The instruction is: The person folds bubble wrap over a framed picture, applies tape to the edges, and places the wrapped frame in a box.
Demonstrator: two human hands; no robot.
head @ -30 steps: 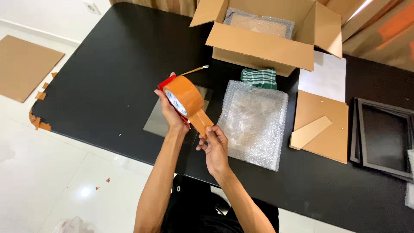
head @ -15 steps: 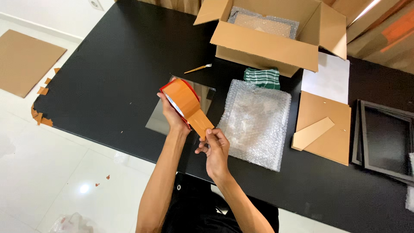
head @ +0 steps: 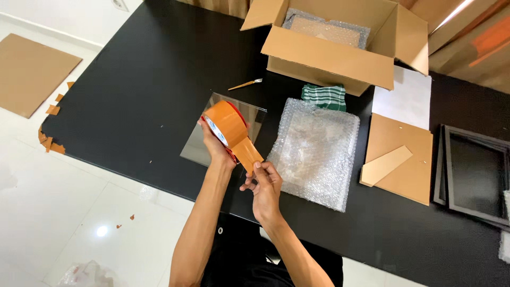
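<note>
My left hand grips a roll of brown packing tape in a red dispenser, held above the black table. My right hand pinches the free end of the tape strip, pulled out a short way from the roll. Under both hands lies a clear glass pane. A bubble-wrapped flat package rests just right of my right hand.
An open cardboard box holding bubble wrap stands at the back. Near it lie a small wooden-handled tool, a green checked cloth, a white sheet, a brown backing board and black picture frames. Cardboard lies on the floor.
The tape roll has turned and shifted slightly in my left hand, showing more of its brown face. My right hand stays pinched on the strip end.
</note>
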